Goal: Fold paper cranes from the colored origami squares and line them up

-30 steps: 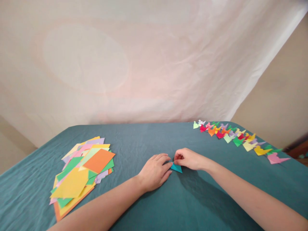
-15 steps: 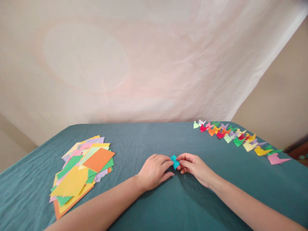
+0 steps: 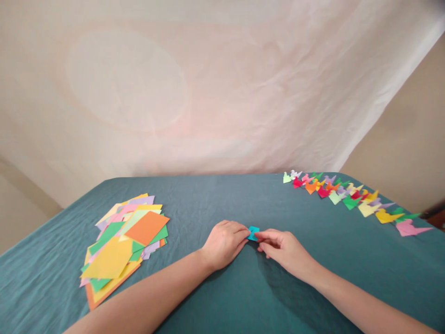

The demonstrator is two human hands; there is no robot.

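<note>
A small piece of folded blue paper [image 3: 253, 233] lies between my hands near the middle of the table. My left hand [image 3: 226, 243] has its fingers together, with the tips closed on the paper's left edge. From the other side, my right hand [image 3: 281, 248] pinches the paper's right edge between thumb and fingers. Fingertips cover both edges, so only the middle of the paper shows.
A loose pile of coloured paper sheets [image 3: 116, 257] lies at the left. Several folded paper birds [image 3: 368, 208] stand in slanting rows along the right side. Dark green cloth [image 3: 208, 195] covers the table, and a pale hanging sheet [image 3: 222, 93] rises behind it.
The blue paper has turned and shows a flatter, wider shape. My left thumb has drawn in against the fingers, and my right hand has shifted slightly toward me. The view has moved a little.
</note>
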